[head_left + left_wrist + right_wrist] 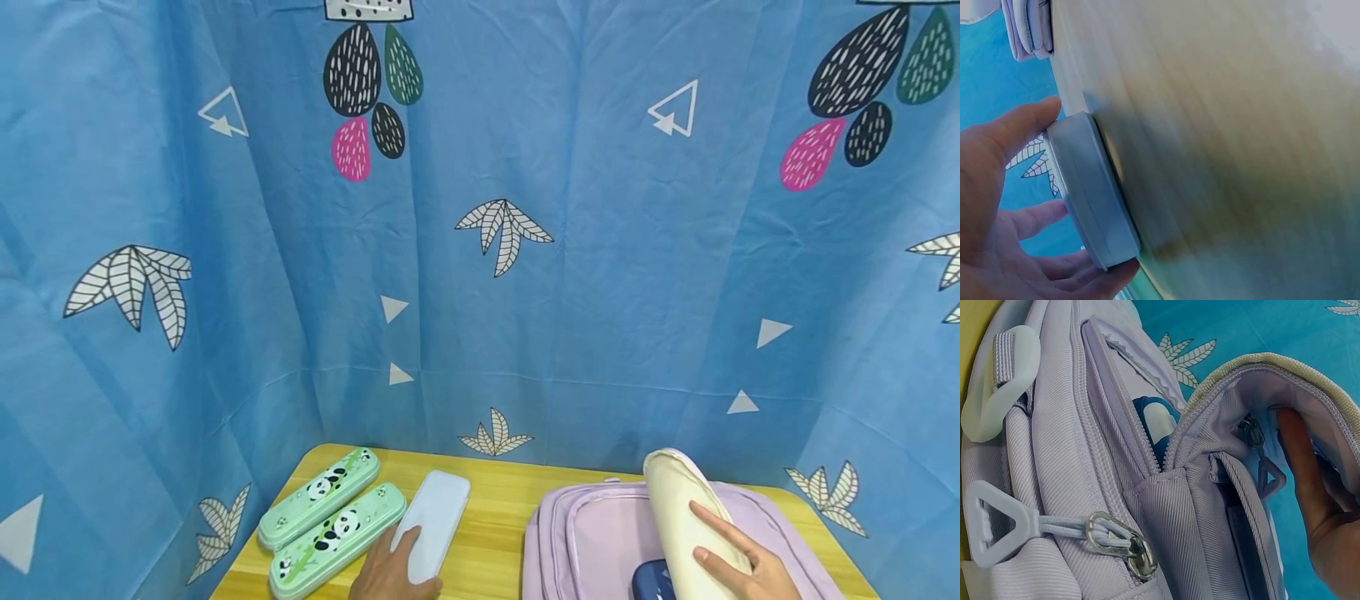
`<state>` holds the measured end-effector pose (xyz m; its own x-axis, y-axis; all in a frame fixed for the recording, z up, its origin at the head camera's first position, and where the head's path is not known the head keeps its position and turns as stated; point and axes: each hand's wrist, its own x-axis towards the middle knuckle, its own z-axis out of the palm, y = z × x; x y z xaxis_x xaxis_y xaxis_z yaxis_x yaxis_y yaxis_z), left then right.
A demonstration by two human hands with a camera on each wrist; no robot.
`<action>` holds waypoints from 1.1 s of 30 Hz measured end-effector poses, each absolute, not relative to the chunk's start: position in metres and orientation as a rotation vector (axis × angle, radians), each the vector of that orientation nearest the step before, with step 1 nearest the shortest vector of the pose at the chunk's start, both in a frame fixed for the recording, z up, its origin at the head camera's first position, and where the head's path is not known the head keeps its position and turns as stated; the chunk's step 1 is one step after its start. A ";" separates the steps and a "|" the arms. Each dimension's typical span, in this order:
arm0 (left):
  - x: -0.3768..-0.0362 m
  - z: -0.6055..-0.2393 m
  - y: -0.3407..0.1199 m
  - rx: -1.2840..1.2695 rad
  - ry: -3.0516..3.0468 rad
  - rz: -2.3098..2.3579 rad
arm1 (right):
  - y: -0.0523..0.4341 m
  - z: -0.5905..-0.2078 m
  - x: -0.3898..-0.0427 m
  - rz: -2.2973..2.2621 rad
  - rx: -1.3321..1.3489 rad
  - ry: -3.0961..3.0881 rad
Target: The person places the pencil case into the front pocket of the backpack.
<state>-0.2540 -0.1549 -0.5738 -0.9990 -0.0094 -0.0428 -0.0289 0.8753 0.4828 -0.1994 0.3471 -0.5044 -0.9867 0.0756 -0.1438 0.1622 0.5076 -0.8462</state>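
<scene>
Strip of table [495,533] ran between white case [442,504] and lilac bag [611,533] on right; two green cases [337,540] lined left edge. Left hand [393,575] clamped white case, thumb and fingers on opposite sides; contact with wood unclear. Right hand [757,575] gripped bag's raised cream flap [675,508].

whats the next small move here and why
I'd probably have the left hand lift the white case and carry it toward the lilac backpack. The thumb and fingers have the case between them, the right hand holds the cream flap, and the backpack is unzipped, with a blue item showing in the opening.
</scene>
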 end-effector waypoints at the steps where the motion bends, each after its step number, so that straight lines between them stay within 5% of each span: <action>1: -0.254 -0.574 -0.155 -0.031 3.003 0.776 | 0.347 -0.504 -0.199 -1.494 0.210 2.653; 33: -0.257 -0.549 -0.172 0.077 2.903 1.009 | 0.306 -0.511 -0.193 -1.672 0.099 2.548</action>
<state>-0.2565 -0.1720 -0.5492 -0.9965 0.0691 -0.0468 0.0252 0.7837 0.6206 -0.1929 0.3058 -0.5110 -0.9936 0.0032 -0.1126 0.1046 0.3977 -0.9115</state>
